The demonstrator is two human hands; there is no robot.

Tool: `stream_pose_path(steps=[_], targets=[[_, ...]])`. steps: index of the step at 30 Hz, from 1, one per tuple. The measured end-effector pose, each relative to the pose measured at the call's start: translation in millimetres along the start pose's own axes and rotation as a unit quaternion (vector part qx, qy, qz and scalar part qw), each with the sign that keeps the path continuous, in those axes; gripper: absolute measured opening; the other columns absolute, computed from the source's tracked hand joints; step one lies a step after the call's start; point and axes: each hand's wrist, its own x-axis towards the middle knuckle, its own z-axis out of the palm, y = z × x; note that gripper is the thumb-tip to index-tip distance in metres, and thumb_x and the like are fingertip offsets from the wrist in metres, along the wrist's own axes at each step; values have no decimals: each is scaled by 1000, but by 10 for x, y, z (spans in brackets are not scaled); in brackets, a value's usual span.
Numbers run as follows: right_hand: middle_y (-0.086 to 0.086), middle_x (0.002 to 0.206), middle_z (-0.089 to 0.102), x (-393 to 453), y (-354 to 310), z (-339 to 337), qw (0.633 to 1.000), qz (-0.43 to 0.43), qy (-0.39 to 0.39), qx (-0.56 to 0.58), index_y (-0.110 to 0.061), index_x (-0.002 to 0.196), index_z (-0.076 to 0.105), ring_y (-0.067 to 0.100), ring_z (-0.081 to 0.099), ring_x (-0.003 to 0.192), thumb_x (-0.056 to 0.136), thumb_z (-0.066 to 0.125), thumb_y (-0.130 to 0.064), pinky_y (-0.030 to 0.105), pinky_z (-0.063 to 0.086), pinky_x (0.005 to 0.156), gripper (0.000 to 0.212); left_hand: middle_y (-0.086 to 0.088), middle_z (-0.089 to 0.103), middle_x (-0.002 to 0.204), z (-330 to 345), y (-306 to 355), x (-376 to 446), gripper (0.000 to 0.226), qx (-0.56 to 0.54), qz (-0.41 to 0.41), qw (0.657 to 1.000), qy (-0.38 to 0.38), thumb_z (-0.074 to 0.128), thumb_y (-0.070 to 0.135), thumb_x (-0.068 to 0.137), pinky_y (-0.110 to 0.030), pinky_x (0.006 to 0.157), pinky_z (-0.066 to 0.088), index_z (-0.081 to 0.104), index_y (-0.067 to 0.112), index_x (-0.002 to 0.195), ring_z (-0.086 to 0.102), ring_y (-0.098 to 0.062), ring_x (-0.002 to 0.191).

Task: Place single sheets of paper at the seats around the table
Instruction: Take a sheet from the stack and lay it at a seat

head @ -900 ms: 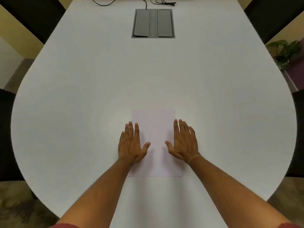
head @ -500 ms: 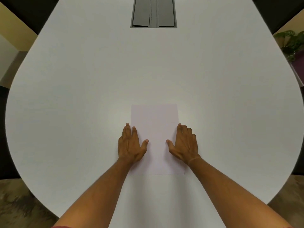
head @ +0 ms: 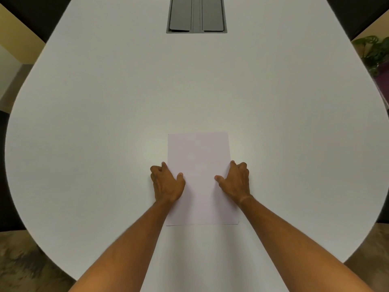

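Observation:
A pale sheet of paper [head: 199, 163] lies flat on the white table [head: 101, 123], straight in front of me near the front edge. Whether it is one sheet or a thin stack, I cannot tell. My left hand [head: 166, 183] sits at the paper's left edge, thumb on top and fingers curled at the side. My right hand [head: 235, 182] mirrors it at the right edge, thumb on the sheet and fingers curled around the border. Both forearms cover the paper's lower corners.
A grey cable hatch [head: 196, 14] is set into the table at the far middle. Dark chairs stand at the top left [head: 35, 15] and at the left side [head: 4, 169]. A green plant [head: 374, 51] is at the right.
My fingers were flat and spread on the paper; now both hands have slid outward to its side edges and the fingers have curled. The view has shifted forward over the table.

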Motion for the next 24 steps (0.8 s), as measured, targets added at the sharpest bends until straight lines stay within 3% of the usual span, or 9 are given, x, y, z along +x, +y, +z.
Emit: stream_pose_path(steps=[3,11,16,19,24], targets=[[17,127,44,14,13,2,999,15,7,38,-3,122,51,33,47,118,85,73,-34,33,42,94,52,-15,38,120,-11,-16,5,45,-26,-4,999,19,67,29,88,-27,90,39,54,-3,117,51,-32,109],[16,133,50,0,18,42,993,38,42,102,-4,136,51,31,50,123,92,65,-26,33,41,100,51,-14,42,129,-79,28,-6,61,-55,-2,998,29,64,28,91,-36,103,43,46,-1,141,51,-31,119],[15,132,54,-21,7,49,991,40,66,112,-5,135,54,30,53,121,94,63,-24,33,43,99,46,-13,45,129,-101,43,-30,57,-51,5,998,44,63,29,92,-38,101,44,49,2,140,52,-30,119],[14,133,55,-23,11,50,989,41,75,122,-6,134,54,29,55,121,94,63,-23,33,44,99,44,-15,51,128,-105,47,-13,42,-70,9,995,69,64,23,92,-36,96,47,59,3,129,56,-31,116],[14,130,59,-5,50,43,984,51,82,149,-7,130,56,29,58,117,92,65,-22,35,47,97,41,-7,66,94,-134,36,54,16,-155,-48,985,57,62,9,93,-27,79,46,66,3,107,62,-22,85]])
